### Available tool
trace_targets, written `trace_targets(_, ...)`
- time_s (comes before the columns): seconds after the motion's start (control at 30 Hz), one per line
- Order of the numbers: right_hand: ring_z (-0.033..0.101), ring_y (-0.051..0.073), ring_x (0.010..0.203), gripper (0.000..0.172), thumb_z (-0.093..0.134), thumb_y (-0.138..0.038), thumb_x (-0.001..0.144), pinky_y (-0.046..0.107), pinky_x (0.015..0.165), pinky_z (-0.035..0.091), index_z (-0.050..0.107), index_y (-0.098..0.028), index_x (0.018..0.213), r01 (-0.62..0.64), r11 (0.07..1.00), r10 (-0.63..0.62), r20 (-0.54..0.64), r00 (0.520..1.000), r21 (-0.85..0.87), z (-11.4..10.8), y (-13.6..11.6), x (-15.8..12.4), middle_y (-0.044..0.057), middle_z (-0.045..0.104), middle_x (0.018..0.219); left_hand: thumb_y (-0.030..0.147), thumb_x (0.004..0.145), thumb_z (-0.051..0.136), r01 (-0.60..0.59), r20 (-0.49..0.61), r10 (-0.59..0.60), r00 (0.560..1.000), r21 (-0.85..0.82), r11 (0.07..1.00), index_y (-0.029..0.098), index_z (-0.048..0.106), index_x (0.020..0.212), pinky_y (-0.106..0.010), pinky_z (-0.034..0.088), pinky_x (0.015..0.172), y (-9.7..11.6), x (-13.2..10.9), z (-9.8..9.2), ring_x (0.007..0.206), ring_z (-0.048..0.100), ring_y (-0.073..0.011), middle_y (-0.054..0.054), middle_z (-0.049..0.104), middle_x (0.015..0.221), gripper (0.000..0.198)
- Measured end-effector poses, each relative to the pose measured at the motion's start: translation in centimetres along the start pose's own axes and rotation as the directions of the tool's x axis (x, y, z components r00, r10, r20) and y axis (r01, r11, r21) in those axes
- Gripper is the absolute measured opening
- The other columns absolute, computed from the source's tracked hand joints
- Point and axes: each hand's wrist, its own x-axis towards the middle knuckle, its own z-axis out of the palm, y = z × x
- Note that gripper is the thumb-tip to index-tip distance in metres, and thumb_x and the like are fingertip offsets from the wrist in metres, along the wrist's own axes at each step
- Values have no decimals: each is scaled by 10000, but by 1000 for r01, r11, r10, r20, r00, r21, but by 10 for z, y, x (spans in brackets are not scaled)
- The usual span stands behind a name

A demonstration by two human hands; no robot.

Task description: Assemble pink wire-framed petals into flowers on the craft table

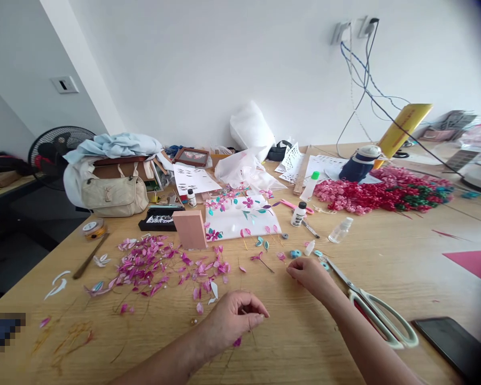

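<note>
My left hand (235, 320) is closed in a pinch around a thin wire stem low over the table's front. A magenta petal (237, 342) shows just under its fingers, seemingly on that stem. My right hand (309, 275) is farther forward, its thumb and fingertips pressed together. Whatever it may hold is too small to see. Close by it are a small blue tape roll (295, 254) and a small white bottle (309, 247). Between the hands and the white sheet (244, 230) lies a pink flower piece on a dark stem (263, 260). Loose magenta petals (144, 264) are heaped at the left.
Large scissors (364, 297) lie beside my right forearm, with a phone (449, 342) beyond. A pink block (189, 230) stands behind the petals. Glue bottles (299, 214) and a clear bottle (340, 230) stand upright. Red and pink flower bunches (356, 192) fill the back right.
</note>
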Motion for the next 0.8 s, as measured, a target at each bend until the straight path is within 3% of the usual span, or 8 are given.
trace_targets(0.1, 591, 153, 772, 196, 497, -292, 848, 321, 669, 490, 588, -145, 940, -17, 996, 19, 22, 1000, -82, 0, -2, 3, 30, 611, 948, 237, 652, 563, -37, -11, 37, 999, 54, 998, 161, 643, 731, -181, 279, 421, -1, 0, -1, 519, 388, -75, 6, 475, 686, 136)
trace_targets(0.27, 581, 176, 851, 216, 496, -280, 850, 353, 721, 485, 564, -161, 1016, -31, 991, 35, 30, 999, -127, 2, -6, 6, 48, 584, 1038, 252, 660, 566, -42, 1, 42, 999, 79, 996, 163, 652, 737, -184, 280, 427, -2, 0, -2, 516, 399, -70, 1, 482, 730, 146)
trace_targets(0.57, 576, 180, 866, 226, 497, -278, 849, 356, 725, 485, 555, -168, 1038, -42, 999, 42, 8, 999, 24, 2, -7, 11, 52, 572, 1064, 242, 656, 585, -82, 3, 82, 997, 96, 992, 182, 670, 719, -193, 307, 494, -4, -1, -3, 598, 433, -106, -8, 515, 718, 122)
trace_targets(0.67, 587, 150, 765, 192, 500, -290, 846, 315, 656, 489, 579, -149, 950, -34, 989, 35, -7, 999, 145, 2, -7, 7, 33, 603, 950, 268, 654, 603, -97, -1, 97, 995, 58, 994, 175, 662, 722, -200, 322, 512, -4, -1, -5, 606, 446, -107, -8, 534, 732, 130)
trace_targets(0.73, 563, 117, 611, 187, 502, -295, 832, 263, 563, 462, 585, -135, 779, -4, 967, 6, -7, 1000, 253, -1, -10, 0, -4, 599, 733, 297, 659, 613, -104, -10, 104, 995, 7, 995, 161, 648, 732, -209, 340, 536, 0, 0, -8, 609, 466, -111, -9, 544, 705, 158)
trace_targets(0.8, 494, 97, 483, 238, 493, -292, 805, 230, 488, 407, 523, -156, 611, 48, 926, -51, -3, 999, 375, -5, -17, -13, -47, 499, 528, 319, 675, 611, -106, -42, 104, 994, -62, 992, 145, 629, 757, -221, 361, 573, 8, 1, -13, 605, 480, -111, -8, 546, 664, 193)
